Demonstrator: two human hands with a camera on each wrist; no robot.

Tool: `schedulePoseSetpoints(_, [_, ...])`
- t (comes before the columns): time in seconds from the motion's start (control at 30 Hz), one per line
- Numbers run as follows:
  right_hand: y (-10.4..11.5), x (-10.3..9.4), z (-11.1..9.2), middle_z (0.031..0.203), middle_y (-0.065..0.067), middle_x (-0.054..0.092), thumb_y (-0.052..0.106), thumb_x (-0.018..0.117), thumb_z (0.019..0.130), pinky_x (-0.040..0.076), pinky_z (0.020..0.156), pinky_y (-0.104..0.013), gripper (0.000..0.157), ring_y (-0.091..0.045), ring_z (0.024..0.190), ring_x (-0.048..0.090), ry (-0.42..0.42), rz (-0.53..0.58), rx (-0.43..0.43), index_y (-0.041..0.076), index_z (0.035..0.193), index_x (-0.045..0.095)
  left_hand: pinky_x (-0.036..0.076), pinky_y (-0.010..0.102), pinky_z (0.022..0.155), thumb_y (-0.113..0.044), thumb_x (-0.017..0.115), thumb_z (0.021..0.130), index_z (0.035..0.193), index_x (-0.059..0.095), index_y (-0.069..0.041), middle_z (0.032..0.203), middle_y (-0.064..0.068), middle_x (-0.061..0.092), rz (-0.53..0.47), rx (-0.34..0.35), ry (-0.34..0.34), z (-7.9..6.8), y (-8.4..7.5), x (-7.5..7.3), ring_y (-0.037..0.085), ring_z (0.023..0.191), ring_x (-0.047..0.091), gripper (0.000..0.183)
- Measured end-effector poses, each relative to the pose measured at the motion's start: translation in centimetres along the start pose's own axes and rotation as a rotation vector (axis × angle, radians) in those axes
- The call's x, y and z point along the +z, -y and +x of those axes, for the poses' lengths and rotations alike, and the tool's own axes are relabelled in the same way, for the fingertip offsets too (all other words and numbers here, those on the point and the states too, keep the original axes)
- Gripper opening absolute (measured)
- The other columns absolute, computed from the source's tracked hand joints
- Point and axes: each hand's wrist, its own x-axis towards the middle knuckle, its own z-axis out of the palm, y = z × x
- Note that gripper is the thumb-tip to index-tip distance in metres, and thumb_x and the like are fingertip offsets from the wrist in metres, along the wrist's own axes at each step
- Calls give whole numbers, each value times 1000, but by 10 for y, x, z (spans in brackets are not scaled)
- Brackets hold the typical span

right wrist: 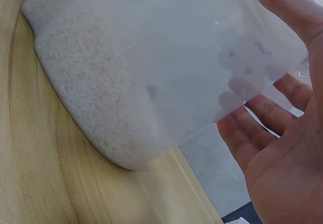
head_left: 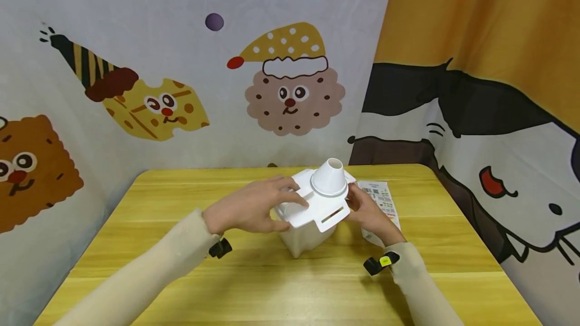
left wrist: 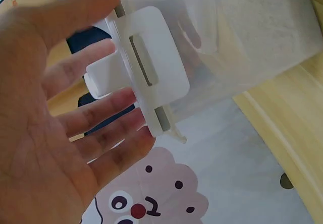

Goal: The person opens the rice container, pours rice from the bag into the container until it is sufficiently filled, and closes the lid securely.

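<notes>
A translucent plastic container (head_left: 305, 239) stands on the table, with white rice (right wrist: 88, 65) lying at its bottom. Its white lid (head_left: 312, 213) carries a cone-shaped spout piece (head_left: 329, 179) and a slotted side flap (left wrist: 169, 57). From the left, my left hand (head_left: 256, 204) reaches over the lid, its spread, mostly straight fingers touching the top and the thumb at the lid's near edge. My right hand (head_left: 369, 215) holds the container's right side below the lid. In the right wrist view its fingers go behind the wall while the thumb lies across the front.
A printed paper sheet (head_left: 382, 200) lies on the wooden table (head_left: 204, 275), just behind and right of my right hand. Cartoon-print curtains (head_left: 290, 150) hang close along the table's back and sides. A dark wrist camera sits on each wrist.
</notes>
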Motion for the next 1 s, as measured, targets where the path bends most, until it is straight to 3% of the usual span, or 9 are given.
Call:
schedulePoseSetpoints(0.1, [0,0,0,160,-19,42,7,79,88,39,114,-20,79,5,135,45,4,11,-9,5,155,37,51,37,107,-39,78,90,144,58,-28,145,-1,56,-34,-8,-3,0,1,0,16,131,54,58])
schedulePoseSetpoints(0.2, [0,0,0,160,-20,41,8,79,88,38,109,-11,80,9,133,45,7,18,-12,5,155,36,49,37,110,-40,73,94,150,51,-26,147,-1,56,-75,-31,-12,0,1,0,15,133,54,62])
schedulePoseSetpoints(0.4, [-1,-2,0,158,-18,44,6,78,87,40,109,-14,79,4,133,47,25,48,-51,4,155,37,57,32,90,-26,65,101,146,55,-10,134,7,64,-47,-60,-76,1,-2,1,14,105,64,49])
schedulePoseSetpoints(0.6, [-3,-2,-1,148,9,53,1,79,85,41,110,-16,79,0,133,50,50,77,-93,3,153,38,54,25,75,-18,68,99,132,65,-7,115,5,69,10,-71,-126,2,-7,4,10,86,61,36])
schedulePoseSetpoints(0.67, [-3,-2,-1,147,11,53,2,79,85,41,110,-16,79,0,133,50,48,73,-92,4,153,38,52,24,73,-15,70,97,128,67,-7,110,4,69,15,-62,-139,3,-8,5,10,83,59,31])
schedulePoseSetpoints(0.87, [-3,-1,-2,155,-20,46,0,79,83,40,108,-13,80,6,131,49,19,47,-64,-1,152,38,52,23,72,-8,69,96,122,68,-6,104,4,69,7,-32,-159,4,-7,6,10,82,59,27])
schedulePoseSetpoints(1.0, [-1,0,-1,156,-25,43,2,83,81,41,111,-19,89,1,133,49,-11,-5,-26,1,155,34,55,25,76,-3,67,95,127,68,-5,108,6,70,-9,-16,-162,3,-2,6,12,88,63,31])
